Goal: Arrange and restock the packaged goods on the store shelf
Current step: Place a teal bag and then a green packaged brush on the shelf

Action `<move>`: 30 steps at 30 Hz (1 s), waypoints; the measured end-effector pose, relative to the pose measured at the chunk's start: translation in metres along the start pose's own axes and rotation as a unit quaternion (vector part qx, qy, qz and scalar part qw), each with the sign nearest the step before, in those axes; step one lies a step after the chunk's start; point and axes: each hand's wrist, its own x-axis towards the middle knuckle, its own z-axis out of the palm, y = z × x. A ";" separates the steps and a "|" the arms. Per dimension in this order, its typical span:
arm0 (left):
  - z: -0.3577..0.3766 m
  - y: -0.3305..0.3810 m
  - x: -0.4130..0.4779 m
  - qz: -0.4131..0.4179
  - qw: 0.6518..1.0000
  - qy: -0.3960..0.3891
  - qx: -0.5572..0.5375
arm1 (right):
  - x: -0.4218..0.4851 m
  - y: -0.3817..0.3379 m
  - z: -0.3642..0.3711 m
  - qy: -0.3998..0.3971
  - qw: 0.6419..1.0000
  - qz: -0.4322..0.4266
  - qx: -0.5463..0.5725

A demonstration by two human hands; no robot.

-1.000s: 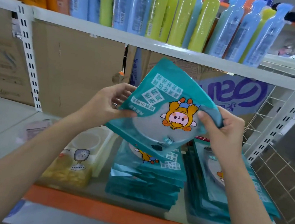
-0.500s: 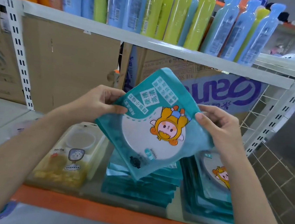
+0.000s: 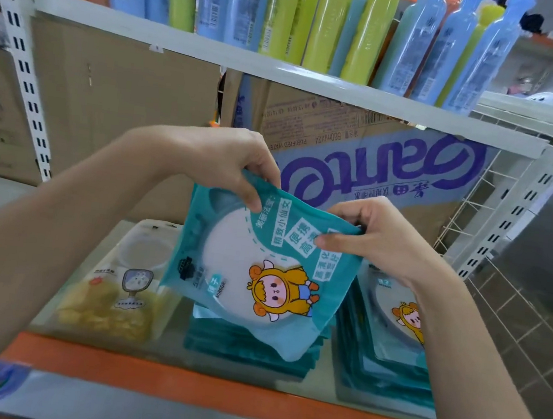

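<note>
A teal mirror packet with a yellow cartoon figure and a white round window hangs right way up above the shelf. My left hand pinches its top left edge from above. My right hand pinches its top right corner, thumb on the front. Below it lies a stack of the same teal packets, and a second stack lies to the right. The shelf has an orange front edge.
Clear packets with yellow contents lie left of the stacks. Cardboard boxes stand at the back. Blue and green bottles fill the upper shelf. A white wire grid closes the right side.
The teal packet has been turned from upside down to upright and lowered toward the middle stack. Both hands shifted their grip to its top edge.
</note>
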 end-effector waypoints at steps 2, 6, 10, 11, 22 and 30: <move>0.003 0.002 0.003 0.002 1.000 -0.012 0.011 | -0.002 -0.001 0.003 -0.014 1.000 -0.004 -0.021; 0.005 0.006 0.005 0.015 0.996 0.063 0.059 | -0.006 0.004 0.006 0.002 0.999 -0.013 -0.047; -0.003 -0.001 -0.008 0.082 0.941 0.317 -0.087 | -0.014 0.021 -0.005 0.075 0.993 -0.003 0.089; -0.002 -0.005 -0.011 0.078 0.917 0.360 -0.154 | -0.016 0.024 -0.008 0.099 0.987 -0.002 0.127; 0.077 -0.025 -0.005 -0.119 0.793 0.307 -0.512 | -0.024 0.052 0.004 0.229 0.929 0.034 0.289; 0.080 -0.031 0.006 -0.096 0.803 0.268 -0.523 | -0.021 0.057 0.023 0.274 0.901 0.060 0.330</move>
